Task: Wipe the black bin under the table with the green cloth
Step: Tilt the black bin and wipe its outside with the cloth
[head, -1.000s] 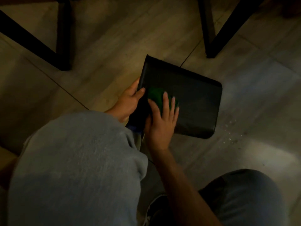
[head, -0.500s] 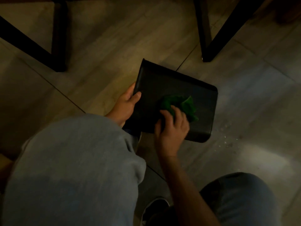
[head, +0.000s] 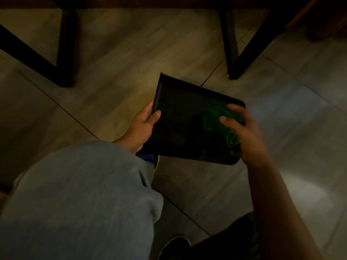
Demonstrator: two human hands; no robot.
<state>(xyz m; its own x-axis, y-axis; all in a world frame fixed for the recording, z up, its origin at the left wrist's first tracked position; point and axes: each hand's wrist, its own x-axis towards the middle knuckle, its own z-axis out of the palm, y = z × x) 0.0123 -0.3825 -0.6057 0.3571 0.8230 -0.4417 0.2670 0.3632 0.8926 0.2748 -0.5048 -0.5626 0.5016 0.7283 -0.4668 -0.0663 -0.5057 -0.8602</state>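
knee (head: 78, 199): a grey trouser leg fills the lower left of the frame, nearest the camera; the person seems to crouch over the work.
shoe (head: 174, 246): dark toe at the bottom centre, on the floor (head: 112, 59).
right arm: comes up from the lower right corner toward the middle of the frame.
right hand (head: 246, 132): closed around the bunched cloth (head: 217, 121), thumb and fingers curled over it, pressing it onto the bin's right end, right of centre.
cloth: green, crumpled, mostly under the hand; it sits near the bin's right edge, touching the black face.
bin (head: 184, 124): black, at the centre of the frame, lying tilted with one broad flat face up; its lower left edge rests by the knee.
left hand (head: 142, 126): grips the bin's left edge, thumb on top of the face, fingers hidden beneath.
step in hand: wiping the upturned face, judged to be at the right end of a stroke.
doing it well: the left hand should hold firm so the bin does not slide under pressure; the cloth would clean better spread flat than balled; strokes should overlap and run out to the rounded corners.
left to do: probably the other faces and the rim, so the bin will need turning.
table legs (head: 231, 53): dark bars across the top of the frame, beyond the bin and apart from it.
light: dim, so dirt on the black face cannot be judged.
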